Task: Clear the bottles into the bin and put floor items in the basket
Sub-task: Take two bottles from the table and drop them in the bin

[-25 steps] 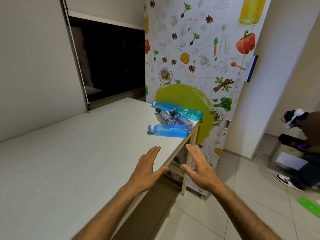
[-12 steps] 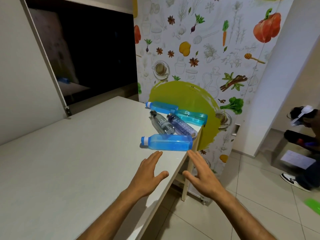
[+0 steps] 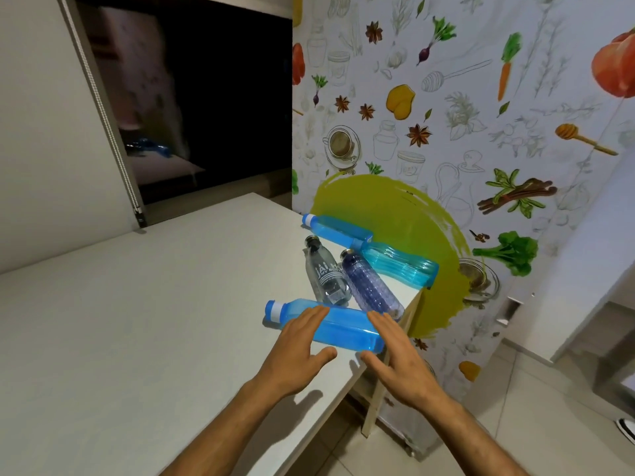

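Several plastic bottles lie on their sides at the far right corner of a white table [image 3: 137,321]. Nearest me is a blue bottle [image 3: 343,329] with a white cap. Behind it lie a clear bottle [image 3: 326,273], a dark purple bottle [image 3: 371,286], a teal ribbed bottle [image 3: 402,266] and another blue bottle [image 3: 333,228]. My left hand [image 3: 295,352] reaches over the nearest blue bottle, fingers straight, fingertips at its neck end. My right hand [image 3: 398,355] is spread at its base end, fingertips at the bottle's edge. Neither hand grips it.
A wall panel [image 3: 446,132] printed with vegetables and spices stands right behind the bottles. A dark window [image 3: 206,97] with a blind cord is at the back left. Tiled floor [image 3: 515,424] lies to the right of the table edge, with a shoe [image 3: 627,431] at the frame's edge.
I have moved closer to the bottles. Both hands advanced from in front of the nearest blue bottle to over its two ends.
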A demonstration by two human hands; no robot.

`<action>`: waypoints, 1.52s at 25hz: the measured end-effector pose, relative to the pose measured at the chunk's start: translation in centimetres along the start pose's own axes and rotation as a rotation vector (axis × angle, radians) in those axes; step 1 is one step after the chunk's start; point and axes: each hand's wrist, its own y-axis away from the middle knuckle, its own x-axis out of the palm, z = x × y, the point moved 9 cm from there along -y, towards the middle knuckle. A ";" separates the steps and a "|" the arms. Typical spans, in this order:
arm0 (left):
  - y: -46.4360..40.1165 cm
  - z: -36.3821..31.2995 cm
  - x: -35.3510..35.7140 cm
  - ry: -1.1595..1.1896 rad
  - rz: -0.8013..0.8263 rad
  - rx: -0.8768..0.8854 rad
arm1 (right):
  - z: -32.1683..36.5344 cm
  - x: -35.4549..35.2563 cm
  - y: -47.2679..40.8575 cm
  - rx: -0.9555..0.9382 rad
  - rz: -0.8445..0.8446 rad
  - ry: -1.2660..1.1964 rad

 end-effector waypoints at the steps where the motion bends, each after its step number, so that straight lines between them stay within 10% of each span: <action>1: -0.7 0.1 0.4 0.004 -0.010 -0.002 | -0.6 -0.5 -1.0 -0.010 -0.004 -0.005; 19: -11.9 5.6 5.2 -0.276 0.273 0.107 | -1.3 1.4 -20.9 -0.130 0.128 0.029; 32: -6.8 11.6 -1.4 -0.645 0.015 -0.408 | 0.2 13.6 -28.6 -0.089 0.521 0.344; 38: -0.9 12.5 -2.3 -0.698 -0.105 -0.757 | 4.0 16.6 -27.3 -0.368 0.574 0.365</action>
